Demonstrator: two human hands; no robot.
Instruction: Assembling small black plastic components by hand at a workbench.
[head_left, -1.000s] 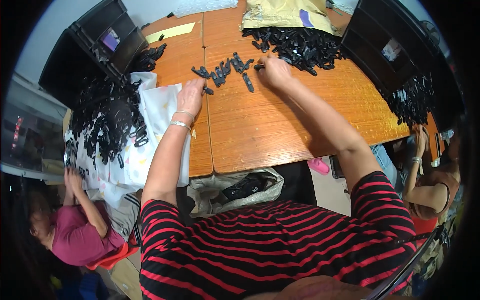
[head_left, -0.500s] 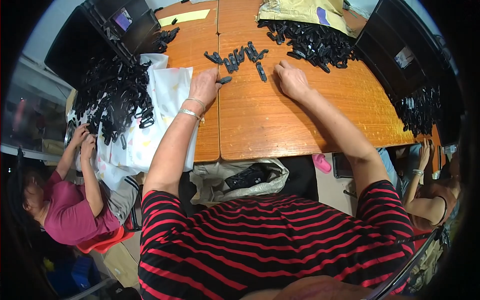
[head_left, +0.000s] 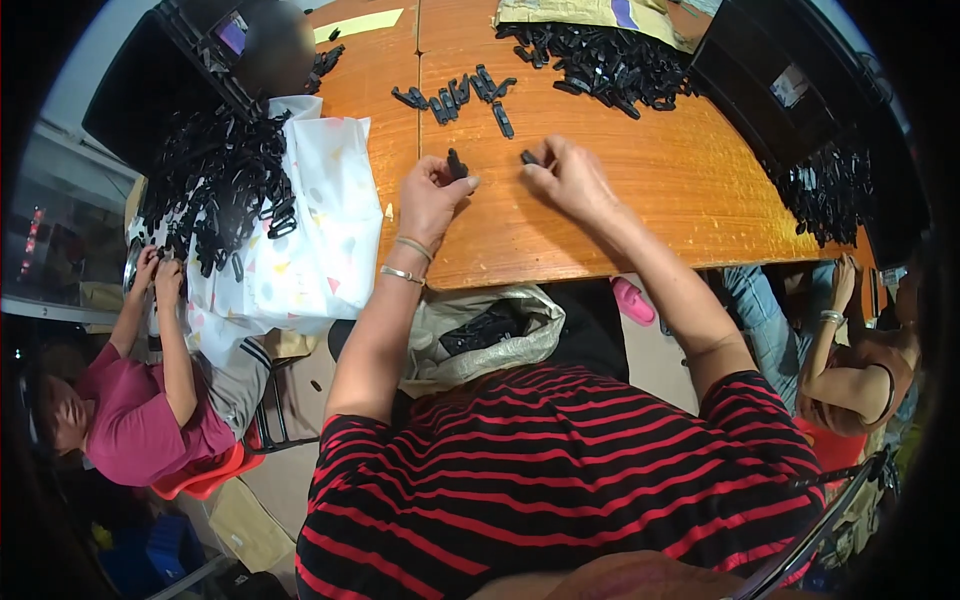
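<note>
Hands (head_left: 500, 185) each pinching a small black clip (head_left: 456, 163) above orange wooden table (head_left: 620, 200); clip piles (head_left: 600, 60) beyond

The small plastic clips (head_left: 456, 163) were black, the wooden table (head_left: 620, 200) orange-brown, the near shirt (head_left: 560, 480) red-and-black striped.

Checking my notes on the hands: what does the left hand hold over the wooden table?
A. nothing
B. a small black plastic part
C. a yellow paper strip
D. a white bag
B: the left hand pinches a small black part between its fingertips above the table.
</note>
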